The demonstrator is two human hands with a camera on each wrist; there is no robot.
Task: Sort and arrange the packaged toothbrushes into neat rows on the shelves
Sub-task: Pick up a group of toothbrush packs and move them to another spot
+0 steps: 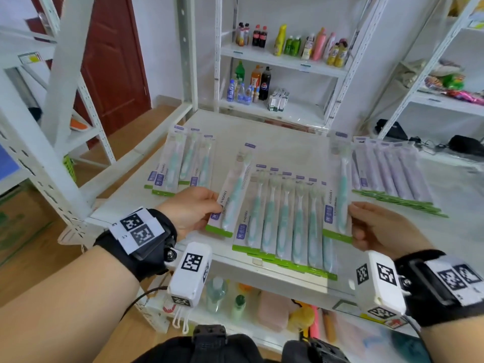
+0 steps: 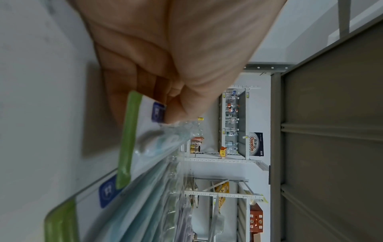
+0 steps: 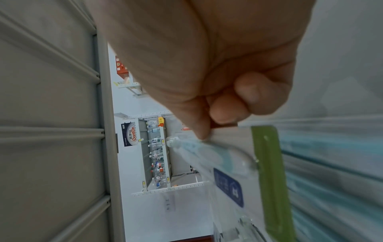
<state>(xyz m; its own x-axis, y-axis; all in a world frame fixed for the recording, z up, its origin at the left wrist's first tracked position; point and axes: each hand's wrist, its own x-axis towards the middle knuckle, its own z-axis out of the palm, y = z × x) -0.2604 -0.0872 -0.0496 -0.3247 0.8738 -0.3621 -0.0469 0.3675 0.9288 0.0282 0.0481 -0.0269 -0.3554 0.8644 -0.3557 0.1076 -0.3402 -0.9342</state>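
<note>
— Over the white shelf (image 1: pixel 275 137) we have both forearms reaching forward, each wrist strapped with a black band and coded markers. How do we read the left hand (image 1: pixel 190 210)?

— Knuckles up, fingers curled under, thumb on top: it pinches the lower left edge of a teal packaged toothbrush (image 1: pixel 231 197), which tilts to the right, its green bottom strip raised just left of the front row (image 1: pixel 285 221). Our left wrist view confirms it, thumb (image 2: pixel 180 108) pressed on the card near the blue logo.

— And the right hand (image 1: pixel 377 226)?

— Mirror pose, palm turned inward. It pinches the right edge of a second teal pack (image 1: pixel 339 189), standing nearly upright in the picture at the row's right end, overlapping the last packs. In the right wrist view the thumb tip (image 3: pixel 202 132) sits on the clear blister, the other fingers (image 3: pixel 228 111) curled behind the card.

— Where do the rest lie?

— We count the front row of teal packs side by side, overlapping, green strips toward the shelf's front edge. A smaller teal group (image 1: pixel 180 163) lies at back left, and a purple row (image 1: pixel 392 171) fans out at the right.
</note>
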